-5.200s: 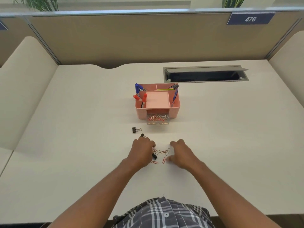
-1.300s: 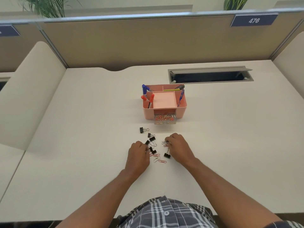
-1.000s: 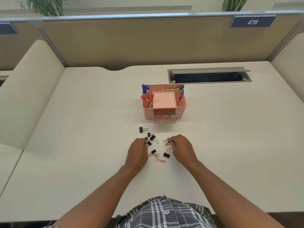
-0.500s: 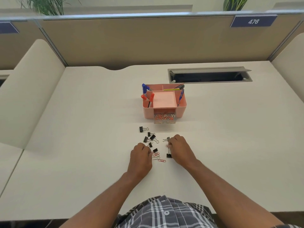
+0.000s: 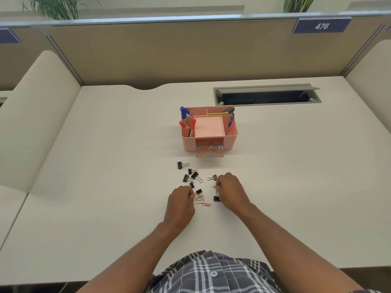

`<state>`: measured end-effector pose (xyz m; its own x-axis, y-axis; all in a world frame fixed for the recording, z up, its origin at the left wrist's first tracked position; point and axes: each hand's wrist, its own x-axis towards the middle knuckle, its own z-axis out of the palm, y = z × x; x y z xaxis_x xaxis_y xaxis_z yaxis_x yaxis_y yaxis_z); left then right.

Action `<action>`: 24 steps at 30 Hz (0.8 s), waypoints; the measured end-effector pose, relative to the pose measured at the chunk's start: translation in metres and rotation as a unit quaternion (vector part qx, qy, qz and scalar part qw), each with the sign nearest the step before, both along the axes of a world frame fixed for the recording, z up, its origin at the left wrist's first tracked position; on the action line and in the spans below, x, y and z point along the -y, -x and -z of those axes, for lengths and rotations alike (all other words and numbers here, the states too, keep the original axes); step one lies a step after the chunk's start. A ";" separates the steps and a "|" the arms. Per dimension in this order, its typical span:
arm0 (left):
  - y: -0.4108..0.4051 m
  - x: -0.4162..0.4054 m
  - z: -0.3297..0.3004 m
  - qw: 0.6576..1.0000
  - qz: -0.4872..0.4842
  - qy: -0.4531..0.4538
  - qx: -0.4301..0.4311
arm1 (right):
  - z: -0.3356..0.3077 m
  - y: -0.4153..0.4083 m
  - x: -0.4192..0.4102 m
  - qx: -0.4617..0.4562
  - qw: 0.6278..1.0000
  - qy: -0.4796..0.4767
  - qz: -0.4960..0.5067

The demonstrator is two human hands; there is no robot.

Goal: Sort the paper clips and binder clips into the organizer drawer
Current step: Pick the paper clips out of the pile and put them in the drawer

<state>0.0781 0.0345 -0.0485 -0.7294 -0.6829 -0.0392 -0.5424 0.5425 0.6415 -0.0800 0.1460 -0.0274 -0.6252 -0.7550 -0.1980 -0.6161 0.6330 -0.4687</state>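
Both hands curled at the loose clips, counter, drawer open.

Right hand [image 5: 230, 192]: grip pinched shut on a red paper clip [image 5: 214, 186] at its fingertips. Left hand [image 5: 181, 203]: fingers curled tight; contents cannot be told. Between them: red paper clips [image 5: 203, 201] (flat on the counter [image 5: 105, 187]). Black binder clips [image 5: 191, 176] scattered toward 11 o'clock. Pink organizer [image 5: 208, 130] at 12 o'clock, its clear drawer [image 5: 209, 150] pulled out, holding paper clips.
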 end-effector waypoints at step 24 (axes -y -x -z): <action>-0.012 -0.004 0.003 0.990 0.099 0.101 0.013 | -0.008 -0.014 0.015 0.001 0.995 0.046 -0.092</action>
<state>0.0896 0.0388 -0.0520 -0.8506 -0.5221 0.0629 -0.4270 0.7555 0.4969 -0.0657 0.1305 -0.0197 -0.4749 -0.8712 -0.1241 -0.7157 0.4644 -0.5216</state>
